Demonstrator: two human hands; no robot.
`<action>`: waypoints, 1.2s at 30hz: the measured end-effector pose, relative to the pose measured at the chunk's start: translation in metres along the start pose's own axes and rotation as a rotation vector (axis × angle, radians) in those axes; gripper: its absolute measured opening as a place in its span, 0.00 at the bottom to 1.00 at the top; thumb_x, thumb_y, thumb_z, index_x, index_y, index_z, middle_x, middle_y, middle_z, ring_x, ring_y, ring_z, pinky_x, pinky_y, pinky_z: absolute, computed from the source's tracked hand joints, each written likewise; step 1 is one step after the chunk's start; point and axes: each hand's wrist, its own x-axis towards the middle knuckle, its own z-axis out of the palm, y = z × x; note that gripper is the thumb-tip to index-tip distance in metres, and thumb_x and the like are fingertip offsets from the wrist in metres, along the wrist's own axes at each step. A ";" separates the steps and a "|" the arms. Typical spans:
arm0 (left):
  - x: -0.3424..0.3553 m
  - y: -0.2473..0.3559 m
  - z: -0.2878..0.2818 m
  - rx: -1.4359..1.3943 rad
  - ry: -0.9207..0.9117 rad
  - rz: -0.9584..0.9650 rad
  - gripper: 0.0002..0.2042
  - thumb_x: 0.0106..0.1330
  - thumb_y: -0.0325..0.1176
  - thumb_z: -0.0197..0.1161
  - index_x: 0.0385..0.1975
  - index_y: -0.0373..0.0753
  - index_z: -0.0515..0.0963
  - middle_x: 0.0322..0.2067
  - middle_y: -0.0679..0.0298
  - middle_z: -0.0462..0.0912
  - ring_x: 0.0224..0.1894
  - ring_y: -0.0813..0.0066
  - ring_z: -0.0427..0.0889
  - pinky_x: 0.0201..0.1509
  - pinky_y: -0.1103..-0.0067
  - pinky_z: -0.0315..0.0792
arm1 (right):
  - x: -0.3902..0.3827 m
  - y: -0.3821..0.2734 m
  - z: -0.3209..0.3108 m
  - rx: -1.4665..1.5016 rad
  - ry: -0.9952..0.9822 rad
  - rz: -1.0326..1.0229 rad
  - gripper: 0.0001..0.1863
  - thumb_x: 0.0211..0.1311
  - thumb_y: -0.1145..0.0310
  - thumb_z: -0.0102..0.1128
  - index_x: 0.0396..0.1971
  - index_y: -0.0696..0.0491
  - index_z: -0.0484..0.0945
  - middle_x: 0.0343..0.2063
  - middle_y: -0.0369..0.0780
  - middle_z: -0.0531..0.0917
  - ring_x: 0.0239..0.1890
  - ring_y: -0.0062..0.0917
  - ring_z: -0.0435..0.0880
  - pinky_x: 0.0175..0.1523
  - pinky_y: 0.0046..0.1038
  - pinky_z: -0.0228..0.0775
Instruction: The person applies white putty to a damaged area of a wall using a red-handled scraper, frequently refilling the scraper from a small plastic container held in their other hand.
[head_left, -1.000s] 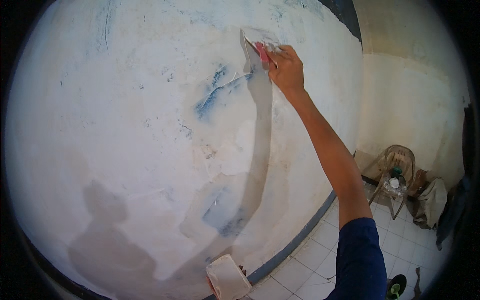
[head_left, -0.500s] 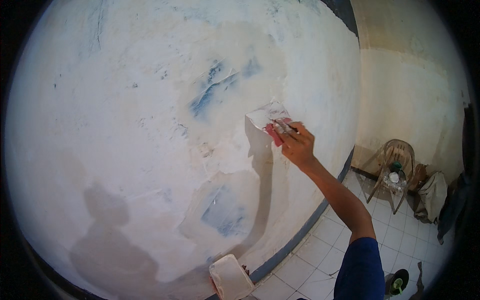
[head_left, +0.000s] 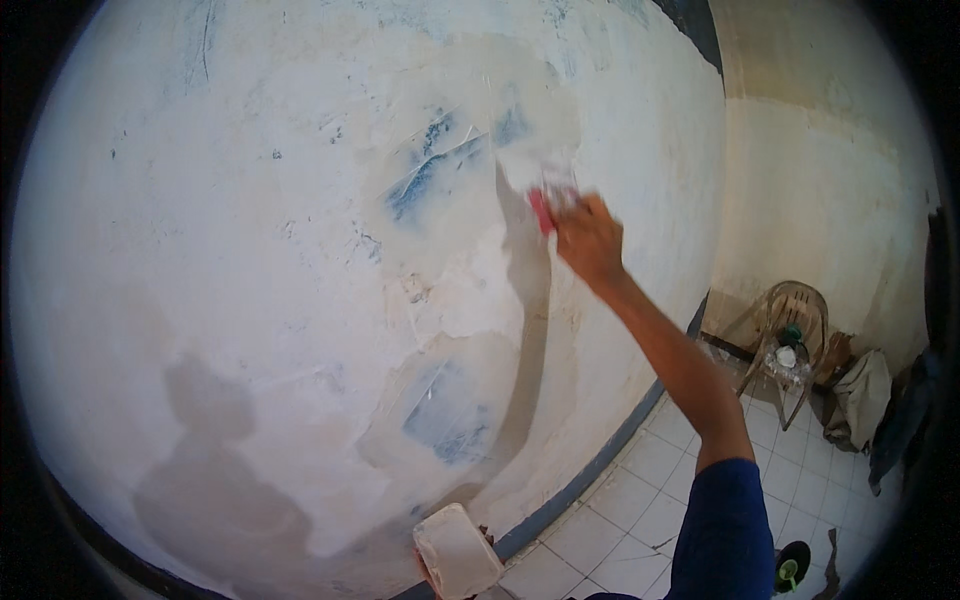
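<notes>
My right hand is closed around the red handle of a wide putty knife. Its blade, blurred by motion, lies against the white wall, right of a blue patch showing through the pale coating. Lower on the wall is a second bluish patch inside a damp-looking beige area. At the bottom edge, my left hand grips a flat, whitish rectangular board; only bits of its fingers show past the board's sides.
A dark skirting strip runs between the wall and the white tiled floor. Farther right stand a plastic chair with things on its seat and a pale sack. A dark round container sits on the floor at lower right.
My right hand has moved the putty knife upward along the wall, closer to the upper blue patch. My left hand and the board stay nearly in place.
</notes>
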 end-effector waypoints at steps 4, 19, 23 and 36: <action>-0.015 -0.011 0.015 0.328 0.069 0.090 0.31 0.72 0.57 0.42 0.70 0.48 0.57 0.66 0.66 0.66 0.70 0.68 0.60 0.76 0.59 0.43 | -0.033 -0.013 -0.045 0.100 0.030 -0.035 0.15 0.39 0.81 0.67 0.33 0.53 0.86 0.28 0.37 0.85 0.28 0.30 0.78 0.29 0.26 0.75; 0.002 0.014 -0.019 -0.194 -0.021 -0.048 0.29 0.72 0.54 0.45 0.68 0.46 0.61 0.63 0.63 0.70 0.68 0.66 0.62 0.74 0.58 0.48 | 0.032 -0.014 -0.008 0.017 -0.022 0.010 0.09 0.40 0.79 0.65 0.23 0.49 0.82 0.25 0.34 0.81 0.39 0.29 0.81 0.31 0.28 0.77; -0.002 -0.001 -0.010 -0.142 -0.008 0.014 0.28 0.73 0.53 0.45 0.69 0.46 0.60 0.63 0.63 0.70 0.68 0.68 0.63 0.74 0.60 0.48 | -0.028 -0.038 -0.054 0.137 -0.032 -0.024 0.15 0.39 0.82 0.65 0.30 0.49 0.86 0.29 0.35 0.85 0.31 0.29 0.78 0.29 0.26 0.74; -0.012 -0.011 -0.007 -0.322 -0.047 -0.010 0.28 0.74 0.49 0.45 0.70 0.43 0.56 0.64 0.63 0.69 0.67 0.72 0.64 0.75 0.65 0.48 | 0.118 -0.008 0.013 0.019 0.079 0.102 0.10 0.44 0.76 0.64 0.30 0.49 0.86 0.22 0.37 0.80 0.31 0.32 0.77 0.30 0.33 0.74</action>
